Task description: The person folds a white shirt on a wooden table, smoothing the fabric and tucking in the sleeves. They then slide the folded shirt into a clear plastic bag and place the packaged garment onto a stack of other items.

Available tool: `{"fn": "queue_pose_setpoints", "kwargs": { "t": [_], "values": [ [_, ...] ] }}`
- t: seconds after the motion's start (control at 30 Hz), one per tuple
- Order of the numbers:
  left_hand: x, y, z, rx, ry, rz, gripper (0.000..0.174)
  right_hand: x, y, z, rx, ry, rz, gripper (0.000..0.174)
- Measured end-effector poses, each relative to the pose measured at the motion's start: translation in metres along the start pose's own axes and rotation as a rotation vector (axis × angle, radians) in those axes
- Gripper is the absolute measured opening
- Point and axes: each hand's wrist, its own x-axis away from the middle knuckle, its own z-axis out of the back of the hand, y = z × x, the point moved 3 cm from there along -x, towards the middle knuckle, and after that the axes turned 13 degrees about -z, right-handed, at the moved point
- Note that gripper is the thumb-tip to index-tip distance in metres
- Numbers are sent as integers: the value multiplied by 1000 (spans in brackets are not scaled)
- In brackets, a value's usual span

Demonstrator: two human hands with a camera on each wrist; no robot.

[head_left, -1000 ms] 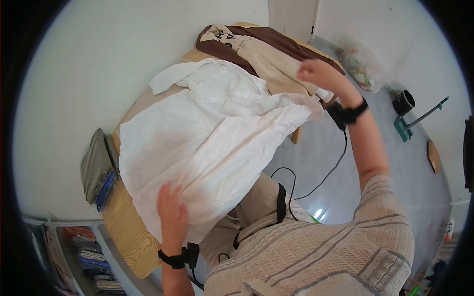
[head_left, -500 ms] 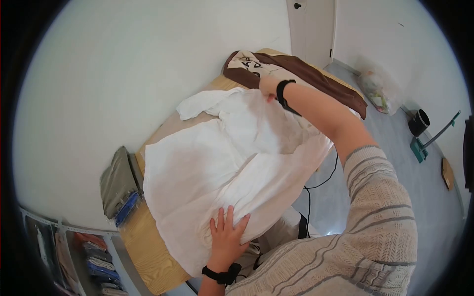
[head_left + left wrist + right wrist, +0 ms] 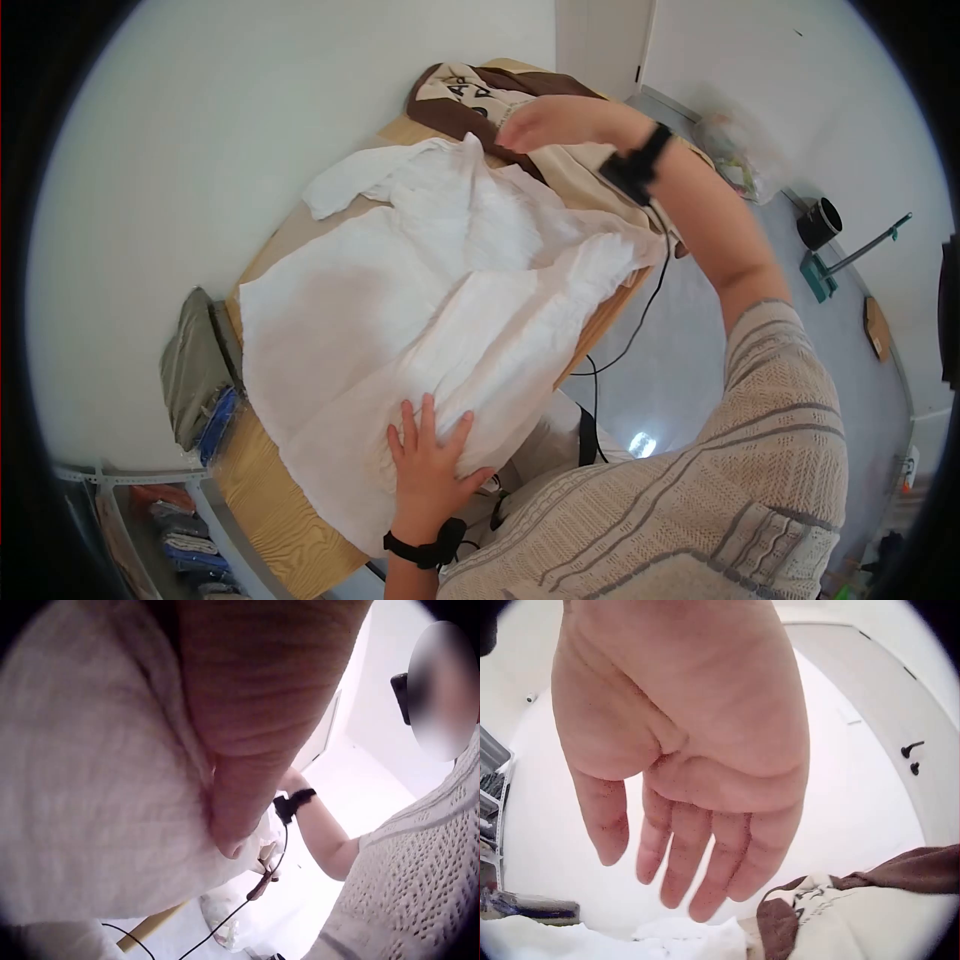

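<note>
A white shirt (image 3: 340,320) lies spread over the wooden table, one sleeve reaching toward the wall. My left hand (image 3: 430,470) rests on its near end with the fingers spread straight. In the left wrist view the thumb side of that hand lies against the white cloth (image 3: 90,787). My right hand (image 3: 555,122) is raised above the far end of the shirt, beside a peak of cloth standing up there. The right wrist view shows the right palm (image 3: 690,765) with loosely bent fingers and nothing in them.
A brown and beige sweatshirt (image 3: 460,95) with dark lettering covers the far end of the table (image 3: 290,510). Folded grey-green clothing (image 3: 190,370) in plastic lies at the left edge. Shelves of folded clothes (image 3: 185,545) stand lower left. A black cable (image 3: 645,320) hangs from the right wrist.
My right hand swept left from the shirt's right side to its far end, then lifted off the cloth. The left hand settled flat on the near part. The head view shifted and came back.
</note>
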Motion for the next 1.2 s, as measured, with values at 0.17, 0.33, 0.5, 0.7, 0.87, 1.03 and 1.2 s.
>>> {"fn": "queue_pose_setpoints", "kwargs": {
  "t": [0.17,0.33,0.5,0.7,0.87,1.03,1.2],
  "values": [
    [1,0,-1,9,17,0,74,135,34,-12,20,-29,-102,30],
    [5,-9,-6,10,66,-43,58,180,85,-70,-372,109,-296,42],
    [8,3,13,20,104,-53,53,185,93,-83,-298,290,-59,37],
    [39,-8,12,14,112,19,53,172,81,-60,-334,500,-137,17],
    [52,-11,7,23,180,81,53,164,84,-64,-194,469,-222,16],
    [54,-7,11,69,204,61,53,162,109,-79,-264,518,39,20],
    [63,-23,13,24,228,-3,52,172,104,-84,126,840,166,19]
  ]
}}
